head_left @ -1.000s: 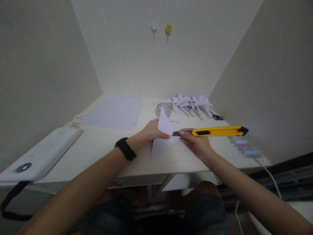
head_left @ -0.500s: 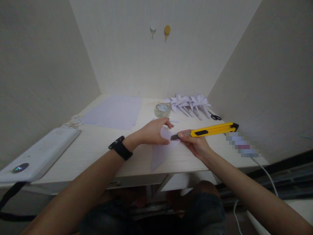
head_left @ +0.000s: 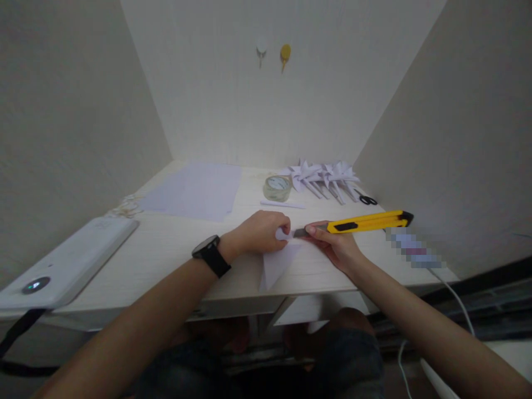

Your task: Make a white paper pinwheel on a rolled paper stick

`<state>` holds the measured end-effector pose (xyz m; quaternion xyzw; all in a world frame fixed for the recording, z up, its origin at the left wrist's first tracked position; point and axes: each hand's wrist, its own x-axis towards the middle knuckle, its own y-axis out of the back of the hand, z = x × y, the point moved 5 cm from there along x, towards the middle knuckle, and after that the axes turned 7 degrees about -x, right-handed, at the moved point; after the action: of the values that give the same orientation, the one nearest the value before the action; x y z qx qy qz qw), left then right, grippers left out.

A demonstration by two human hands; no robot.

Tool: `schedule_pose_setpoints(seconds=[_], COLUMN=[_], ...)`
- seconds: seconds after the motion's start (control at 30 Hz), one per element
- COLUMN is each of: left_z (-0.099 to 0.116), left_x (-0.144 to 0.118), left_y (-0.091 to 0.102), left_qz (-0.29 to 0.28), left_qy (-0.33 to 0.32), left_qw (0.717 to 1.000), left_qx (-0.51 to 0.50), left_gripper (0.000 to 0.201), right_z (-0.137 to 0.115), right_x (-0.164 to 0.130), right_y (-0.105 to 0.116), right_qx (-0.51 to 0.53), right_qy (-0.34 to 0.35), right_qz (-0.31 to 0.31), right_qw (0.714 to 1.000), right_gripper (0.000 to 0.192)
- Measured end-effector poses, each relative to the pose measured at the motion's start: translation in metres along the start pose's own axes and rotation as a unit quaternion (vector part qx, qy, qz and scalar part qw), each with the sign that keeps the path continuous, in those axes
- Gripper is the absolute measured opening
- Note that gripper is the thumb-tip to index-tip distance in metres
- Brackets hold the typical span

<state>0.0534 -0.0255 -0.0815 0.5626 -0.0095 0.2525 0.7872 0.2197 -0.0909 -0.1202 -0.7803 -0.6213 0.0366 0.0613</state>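
My right hand [head_left: 334, 246] grips a yellow utility knife [head_left: 369, 221] near its blade end, thumb on the metal. The bare blade points left, toward a folded sheet of white paper [head_left: 279, 267] above the front of the desk. My left hand [head_left: 268, 231] is closed on the upper part of that paper, its fingers curled over a bent flap. The blade tip lies close beside the paper; whether they touch I cannot tell. A thin white paper stick [head_left: 282, 204] lies just beyond my left hand.
A roll of clear tape [head_left: 277, 189], several paper pinwheels [head_left: 322, 177] and black scissors [head_left: 368, 200] lie toward the back. White sheets [head_left: 195, 188] spread at the back left, a white boxy device [head_left: 70, 260] at the left. A power strip [head_left: 413, 247] sits at the right edge.
The fingers of my left hand have closed on the paper, where thumb and fingers were apart before. The knife has shifted slightly right. More of the paper stick shows.
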Motion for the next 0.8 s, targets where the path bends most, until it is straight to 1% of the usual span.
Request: schedule_pose_setpoints(seconds=[0.17,0.3,0.43,0.5,0.6,0.7,0.8], left_z=[0.002,-0.001,-0.007,-0.010,-0.012,-0.012,-0.012], left_x=[0.000,0.000,0.000,0.000,0.000,0.000,0.000], left_y=[-0.001,0.002,0.004,0.005,0.005,0.005,0.006], left_qz=[-0.006,-0.008,-0.018,-0.020,-0.019,-0.020,-0.024], left_qy=[0.006,0.006,0.018,0.022,0.021,0.020,0.019], left_qw=[1.000,1.000,0.999,0.999,0.999,0.999,0.999], left_qx=[0.026,0.019,0.023,0.022,0.019,0.021,0.029], left_gripper=[0.015,0.016,0.015,0.013,0.014,0.016,0.017], right_z=[0.003,0.003,-0.005,-0.009,-0.016,-0.018,-0.014], right_x=[0.000,-0.002,-0.005,-0.004,-0.001,0.005,0.009], right_y=[0.012,0.014,0.013,0.010,0.001,-0.005,-0.005], right_qx=[-0.098,-0.161,-0.216,-0.264,-0.319,-0.332,-0.326], right_qy=[0.052,0.074,0.104,0.110,0.124,0.123,0.109], right_qz=[0.052,0.065,0.079,0.075,0.046,0.021,0.014], right_qw=[0.992,0.982,0.968,0.955,0.938,0.935,0.939], right_gripper=[0.027,0.027,0.029,0.029,0.026,0.025,0.028])
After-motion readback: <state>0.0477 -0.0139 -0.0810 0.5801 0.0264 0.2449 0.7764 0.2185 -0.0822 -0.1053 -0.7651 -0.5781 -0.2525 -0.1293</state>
